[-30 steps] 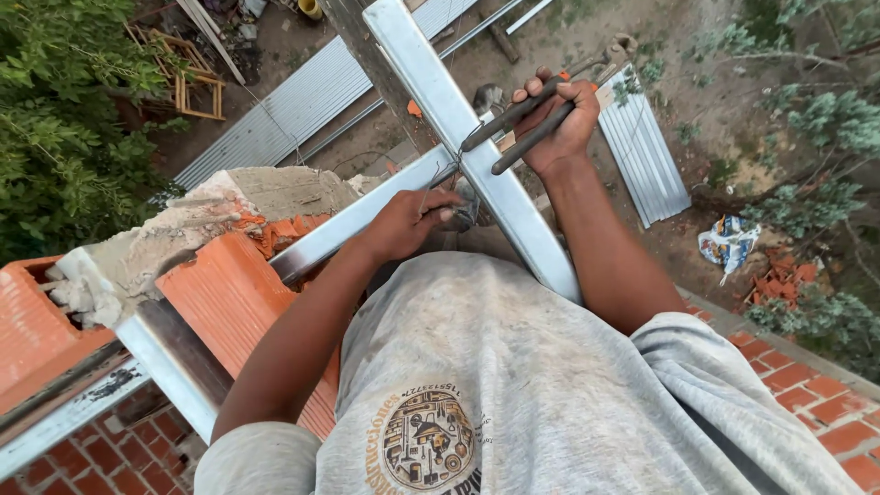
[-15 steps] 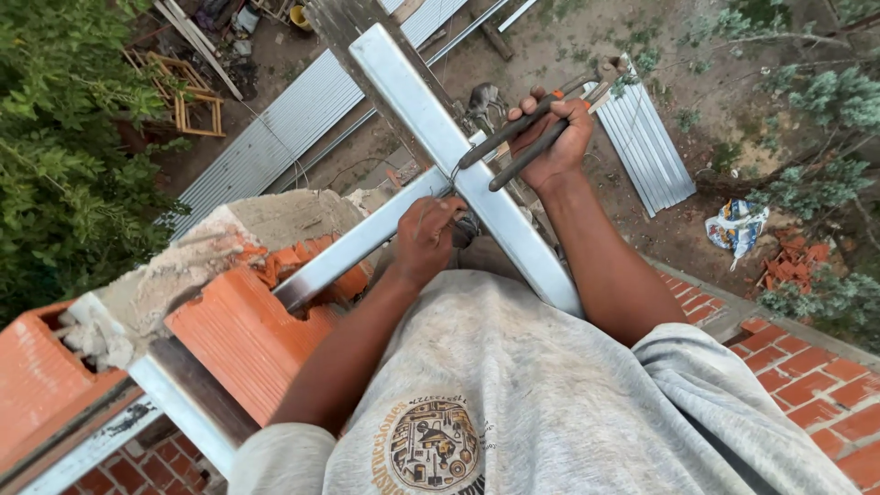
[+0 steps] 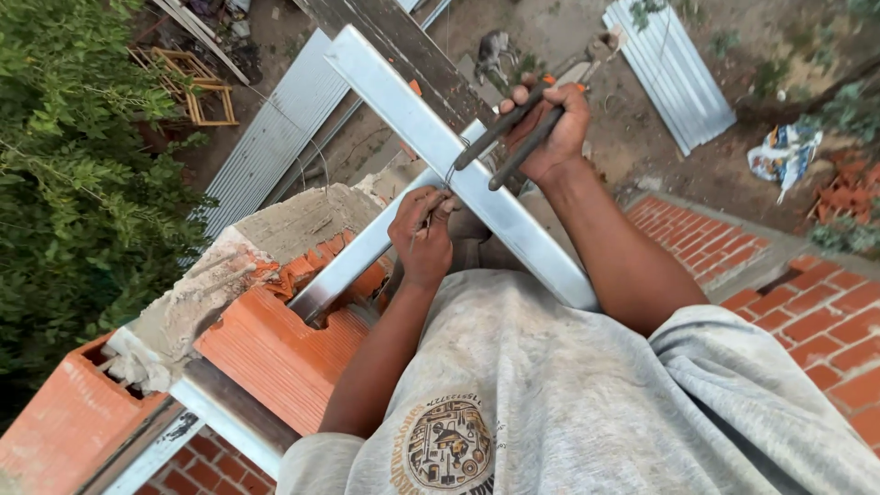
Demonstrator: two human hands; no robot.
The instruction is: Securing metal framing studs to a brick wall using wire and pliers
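My right hand [image 3: 548, 128] grips the dark handles of a pair of long pincers [image 3: 522, 119]; their jaws point away past the hand. The hand rests over a shiny metal beam [image 3: 431, 147] that runs up and away, beside a dark wooden plank [image 3: 412, 55]. My left hand [image 3: 422, 234] pinches a thin wire [image 3: 446, 176] where this beam crosses a second metal beam [image 3: 344, 270]. That second beam lies on top of a red brick wall [image 3: 275, 353] with a rough mortar cap. My grey printed shirt fills the bottom of the view.
I am high above the ground. Below lie corrugated metal sheets [image 3: 275, 137] on the left and another stack [image 3: 674, 73] on the right, a wooden frame [image 3: 197, 87], a brick-paved path [image 3: 807, 321] and rubble. A leafy tree [image 3: 73, 183] stands at the left.
The view has shifted closer over the beams. My left hand has slid to the crossing and now pinches the wire. My right hand keeps the pincers, a little higher.
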